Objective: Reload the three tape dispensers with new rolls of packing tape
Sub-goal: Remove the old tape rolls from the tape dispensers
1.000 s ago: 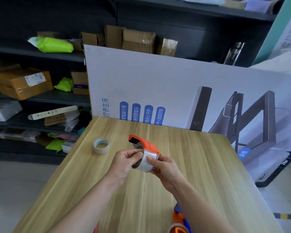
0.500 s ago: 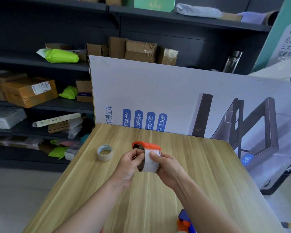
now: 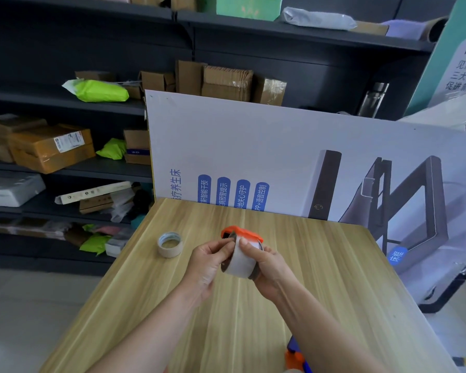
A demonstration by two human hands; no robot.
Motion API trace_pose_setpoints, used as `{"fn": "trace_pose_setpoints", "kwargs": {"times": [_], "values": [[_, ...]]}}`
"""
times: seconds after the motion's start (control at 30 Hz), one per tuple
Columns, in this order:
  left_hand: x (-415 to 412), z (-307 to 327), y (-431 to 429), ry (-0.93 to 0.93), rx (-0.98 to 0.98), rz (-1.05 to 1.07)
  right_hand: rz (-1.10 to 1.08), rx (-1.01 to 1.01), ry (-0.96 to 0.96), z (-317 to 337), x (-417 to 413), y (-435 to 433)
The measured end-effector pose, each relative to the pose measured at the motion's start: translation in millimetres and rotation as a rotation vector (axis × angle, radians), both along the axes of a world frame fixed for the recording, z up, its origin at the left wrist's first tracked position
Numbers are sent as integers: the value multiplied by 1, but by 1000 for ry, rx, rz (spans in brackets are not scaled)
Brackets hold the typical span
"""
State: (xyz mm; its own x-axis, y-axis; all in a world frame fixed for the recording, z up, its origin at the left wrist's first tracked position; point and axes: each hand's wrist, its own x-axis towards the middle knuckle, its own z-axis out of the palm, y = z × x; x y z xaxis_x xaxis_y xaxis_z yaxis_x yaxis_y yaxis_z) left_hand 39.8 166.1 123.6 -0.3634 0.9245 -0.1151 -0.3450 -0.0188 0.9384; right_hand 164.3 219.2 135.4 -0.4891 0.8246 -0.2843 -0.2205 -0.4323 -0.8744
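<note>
While the left hand [image 3: 209, 262] pinched the tape roll [image 3: 240, 263] at its near edge, the right hand [image 3: 268, 266] curled its fingers [image 3: 247, 244] round that roll, which sat in the orange dispenser [image 3: 244, 232] above the worktop [image 3: 320, 265]. Another roll [image 3: 170, 244] lay flat on the worktop, near the left hand.

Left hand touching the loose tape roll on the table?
Apart. Head view shows bare table between loose tape roll and left hand, which holds the orange dispenser.

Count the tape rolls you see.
2. One white roll in the held orange dispenser; one thin roll flat on the table, to its left. More may be hidden offscreen.
</note>
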Motion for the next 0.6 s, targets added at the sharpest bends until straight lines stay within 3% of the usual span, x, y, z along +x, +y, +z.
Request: {"fn": "trace_pose_setpoints", "kwargs": {"times": [0.23, 0.33, 0.5, 0.6], "values": [[3, -5, -5, 419, 104, 31, 0, 49, -88, -2, 1, -3], [-2, -7, -6, 531, 91, 47, -2, 124, -260, 0, 5, -3], [4, -9, -12, 951, 165, 57, -137, 187, -480, 3, 2, -3], [5, -9, -14, 991, 169, 103, -154, 222, -516, 4, 1, 1]]}}
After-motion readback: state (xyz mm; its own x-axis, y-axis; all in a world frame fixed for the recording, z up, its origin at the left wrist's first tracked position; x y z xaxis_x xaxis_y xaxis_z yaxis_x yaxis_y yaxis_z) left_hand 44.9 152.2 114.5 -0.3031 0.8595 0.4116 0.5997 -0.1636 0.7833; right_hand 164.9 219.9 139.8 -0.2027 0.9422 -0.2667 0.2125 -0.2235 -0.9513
